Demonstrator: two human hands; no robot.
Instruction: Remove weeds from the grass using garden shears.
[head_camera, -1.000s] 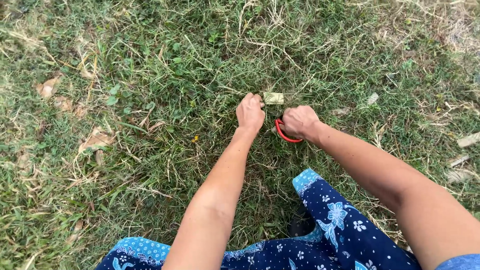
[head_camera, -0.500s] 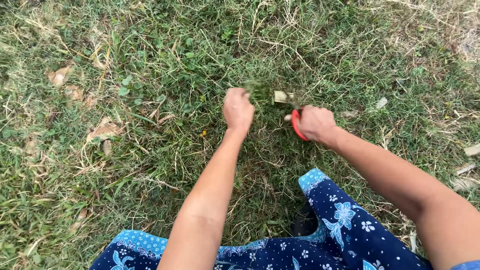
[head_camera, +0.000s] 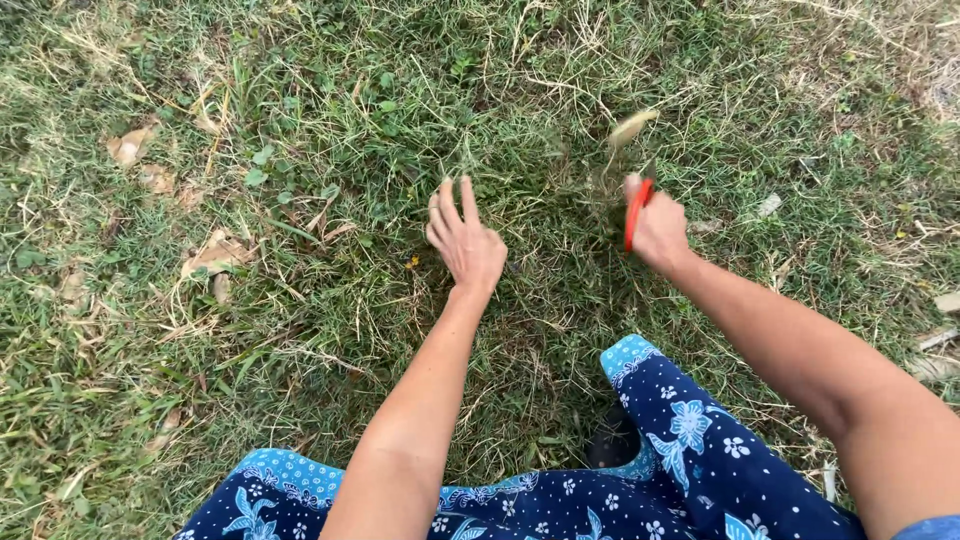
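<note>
Grass (head_camera: 330, 330) fills the ground under us, patchy green and dry, with brown dead leaves (head_camera: 215, 255) off to the left. Our left hand (head_camera: 463, 240) lies open with its fingers spread, flat on the turf. Our right hand (head_camera: 660, 225) is closed around red-handled scissors (head_camera: 636, 212), lifted just beside a blurred pale leaf (head_camera: 630, 128).
</note>
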